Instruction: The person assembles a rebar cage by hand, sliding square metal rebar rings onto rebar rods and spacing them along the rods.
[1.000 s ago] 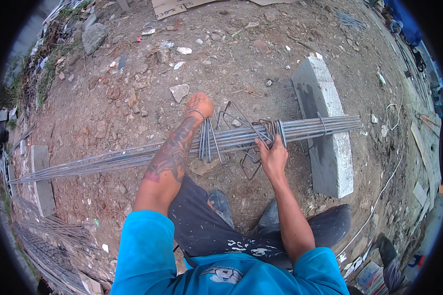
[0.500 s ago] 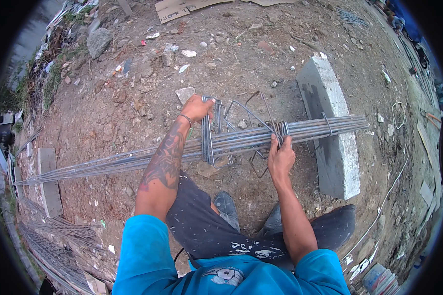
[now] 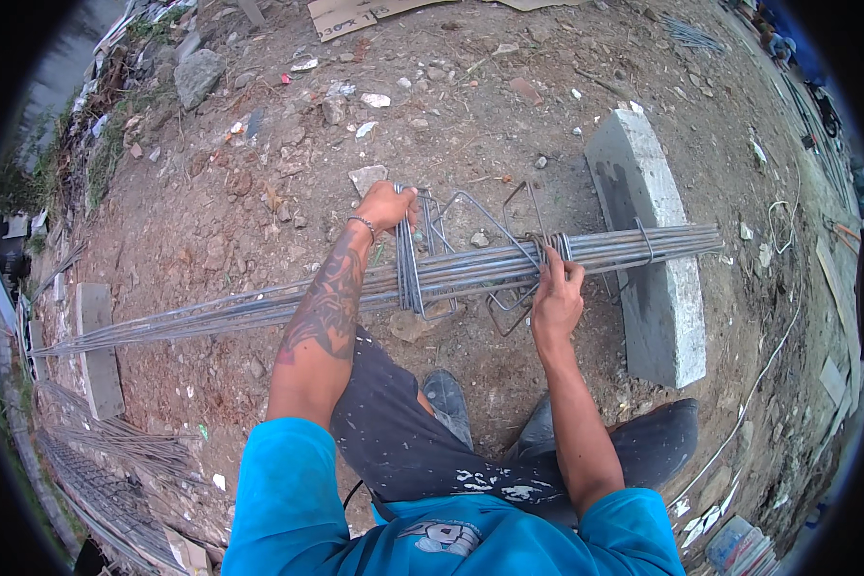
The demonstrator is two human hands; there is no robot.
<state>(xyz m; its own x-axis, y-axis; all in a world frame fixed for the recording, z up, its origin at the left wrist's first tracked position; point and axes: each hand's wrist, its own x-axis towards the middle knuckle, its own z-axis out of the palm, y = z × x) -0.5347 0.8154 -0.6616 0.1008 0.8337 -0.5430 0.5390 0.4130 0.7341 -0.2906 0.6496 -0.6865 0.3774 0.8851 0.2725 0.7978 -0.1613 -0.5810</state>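
Note:
A bundle of long steel reinforcing bars (image 3: 509, 259) lies across in front of me, with bent-wire rebar stirrups looped around it. My left hand (image 3: 391, 206) is closed on the top corner of a cluster of stirrups (image 3: 409, 264), left of the bundle's middle. Farther right, my right hand (image 3: 557, 302) pinches a second group of stirrups (image 3: 560, 247) at the near side of the bars; its fingertips partly hide the wire. Between the hands, several stirrups lean at angles, some sticking out beyond the bars. One single stirrup (image 3: 643, 240) hangs round the bundle near its right end.
A concrete block (image 3: 658, 259) props up the bundle's right end; another block (image 3: 96, 350) bears the left end. Stones and rubble litter the dirt ground. Steel mesh (image 3: 106, 490) lies at lower left, cardboard (image 3: 355, 19) at the far edge, a rock (image 3: 198, 79) far left.
My right hand has shifted slightly along the bars, and the stirrups by it stand differently, one tilted less. My left hand keeps its grip. The whole view has moved a little.

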